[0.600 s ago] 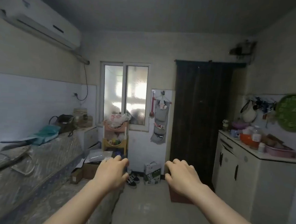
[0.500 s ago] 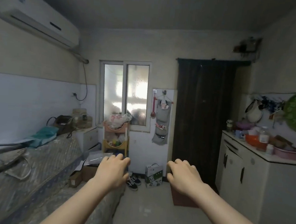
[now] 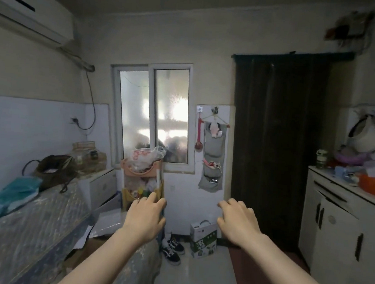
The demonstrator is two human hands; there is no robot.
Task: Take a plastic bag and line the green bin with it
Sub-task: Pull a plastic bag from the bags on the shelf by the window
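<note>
Dim bedroom: left hand (image 3: 144, 218) and right hand (image 3: 238, 220) raised, grip loose and empty; plastic bag (image 3: 146, 158) on rack (image 3: 160, 180) ahead, nearer left; bin unseen.

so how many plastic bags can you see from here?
1 clear one: a white plastic bag with red print atop the shelf rack under the window. More may be hidden on lower shelves. Both hands are empty.

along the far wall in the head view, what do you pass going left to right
air conditioner → window → red ladle → grey hanging pocket organizer → dark curtain → white cabinet
</note>
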